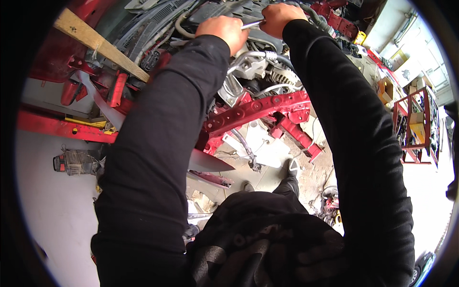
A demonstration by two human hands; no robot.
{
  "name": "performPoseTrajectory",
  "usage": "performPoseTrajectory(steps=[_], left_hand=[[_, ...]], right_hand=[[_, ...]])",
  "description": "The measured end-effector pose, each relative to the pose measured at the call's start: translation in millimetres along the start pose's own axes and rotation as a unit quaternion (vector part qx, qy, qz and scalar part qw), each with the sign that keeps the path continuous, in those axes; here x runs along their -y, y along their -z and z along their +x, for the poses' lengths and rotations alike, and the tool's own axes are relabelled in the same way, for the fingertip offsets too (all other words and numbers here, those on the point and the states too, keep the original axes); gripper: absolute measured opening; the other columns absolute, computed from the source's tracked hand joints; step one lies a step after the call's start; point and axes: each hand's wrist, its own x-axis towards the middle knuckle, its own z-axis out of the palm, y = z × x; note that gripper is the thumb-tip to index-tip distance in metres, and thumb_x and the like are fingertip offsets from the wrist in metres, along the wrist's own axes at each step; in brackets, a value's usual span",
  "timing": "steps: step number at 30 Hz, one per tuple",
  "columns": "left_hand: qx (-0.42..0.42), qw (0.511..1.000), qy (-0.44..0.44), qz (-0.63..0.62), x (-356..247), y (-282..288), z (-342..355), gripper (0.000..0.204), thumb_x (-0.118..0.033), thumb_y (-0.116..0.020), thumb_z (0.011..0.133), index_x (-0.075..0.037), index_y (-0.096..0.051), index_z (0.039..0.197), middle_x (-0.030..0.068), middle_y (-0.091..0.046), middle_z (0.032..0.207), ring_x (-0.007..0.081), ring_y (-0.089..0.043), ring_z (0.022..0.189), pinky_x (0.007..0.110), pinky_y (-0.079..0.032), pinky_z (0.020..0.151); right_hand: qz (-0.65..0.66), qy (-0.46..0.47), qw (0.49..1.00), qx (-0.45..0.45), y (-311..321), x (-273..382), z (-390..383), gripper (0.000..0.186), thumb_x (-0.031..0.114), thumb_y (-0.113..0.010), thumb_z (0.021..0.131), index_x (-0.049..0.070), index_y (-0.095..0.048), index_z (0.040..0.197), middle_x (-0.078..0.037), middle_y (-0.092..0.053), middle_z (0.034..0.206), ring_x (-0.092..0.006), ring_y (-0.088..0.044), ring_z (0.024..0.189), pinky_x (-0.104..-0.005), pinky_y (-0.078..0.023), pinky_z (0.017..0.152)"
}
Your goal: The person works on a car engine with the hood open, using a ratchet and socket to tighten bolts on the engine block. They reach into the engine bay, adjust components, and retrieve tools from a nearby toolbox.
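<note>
My left hand (223,30) is closed in a fist over the car's engine bay, at the top of the view. From it a thin shiny metal rod (252,24) runs across to my right hand (281,18), which is closed around its other end. Only the short stretch between my fists shows; the ends are hidden, so its exact kind is unclear. Beneath my hands lie the dark engine cover (224,10), a silver metal pipe (248,56) and the alternator (284,77). Both my arms reach forward in black sleeves.
A red front frame rail (260,113) crosses below the engine. On the left, a wooden beam (103,44) slants beside red body panels, and a cordless tool (76,161) hangs near the white wall. Loose parts (330,201) lie on the floor; a red shelf rack (417,124) stands right.
</note>
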Motion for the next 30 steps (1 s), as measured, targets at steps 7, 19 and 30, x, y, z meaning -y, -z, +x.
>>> performPoseTrajectory(steps=[7, 19, 30], left_hand=[[-0.083, 0.992, -0.082, -0.035, 10.9, -10.9, -11.1, 0.038, -0.046, -0.075, 0.1, -0.008, -0.081, 0.099, 0.017, -0.082, 0.099, 0.042, -0.078, 0.1, 0.057, -0.061, 0.091], [-0.343, 0.766, 0.05, -0.542, 45.3, -9.6, -61.0, 0.018, -0.016, -0.06, 0.116, 0.0, -0.069, 0.115, 0.0035, -0.073, 0.105, 0.0122, -0.065, 0.096, 0.029, -0.054, 0.088], [-0.385, 0.839, 0.119, -0.365, 60.4, -20.9, -104.8, 0.015, -0.014, -0.073, 0.104, -0.002, -0.07, 0.096, 0.0139, -0.072, 0.086, 0.0347, -0.07, 0.076, 0.045, -0.054, 0.069]], right_hand=[[0.003, -0.017, 1.0, 0.024, 21.9, 4.3, -33.6, 0.035, 0.039, -0.071, 0.096, 0.02, -0.083, 0.123, -0.012, -0.084, 0.118, -0.0345, -0.079, 0.117, -0.0542, -0.06, 0.103], [0.116, 0.219, 0.969, -0.021, 7.7, 78.5, -16.0, 0.069, 0.064, -0.074, 0.095, 0.005, -0.069, 0.131, -0.017, -0.082, 0.116, -0.0379, -0.078, 0.114, -0.0602, -0.052, 0.104], [0.101, 0.226, 0.965, -0.08, -6.1, 74.2, 14.3, 0.072, 0.079, -0.071, 0.093, 0.009, -0.076, 0.107, -0.016, -0.081, 0.088, -0.0383, -0.08, 0.085, -0.051, -0.062, 0.082]])
